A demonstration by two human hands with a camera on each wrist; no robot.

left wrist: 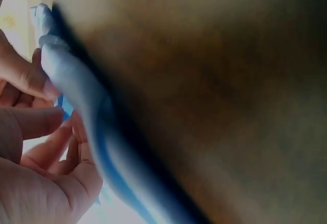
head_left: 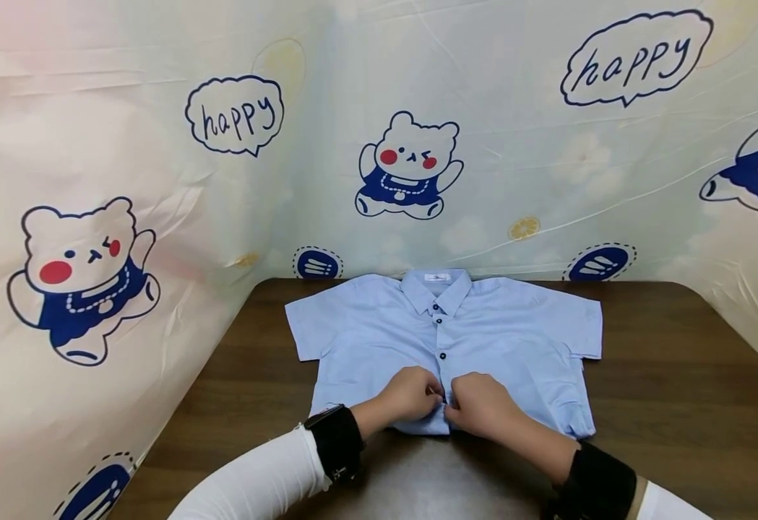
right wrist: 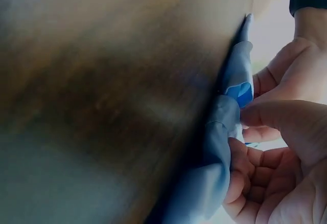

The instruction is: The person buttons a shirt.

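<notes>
Mostly, blue shirt (head_left: pixel 411 336) lies beyond left hand (head_left: pixel 410 393), right hand (head_left: pixel 483 403); both pinch it.

The left grip (head_left: pixel 411 393) and right grip (head_left: pixel 485 404) pinch a blue shirt (head_left: pixel 379 332) on a brown table (head_left: pixel 671 390).

Legible text consists of the word "happy", lettered in blue inside the left bubble (head_left: pixel 234 115) and again inside the right bubble (head_left: pixel 637 59) on the printed backdrop (head_left: pixel 515 159), while the white label (head_left: pixel 437 277) at the collar (head_left: pixel 418 293) of the blue shirt (head_left: pixel 372 325) is too small to read.
</notes>
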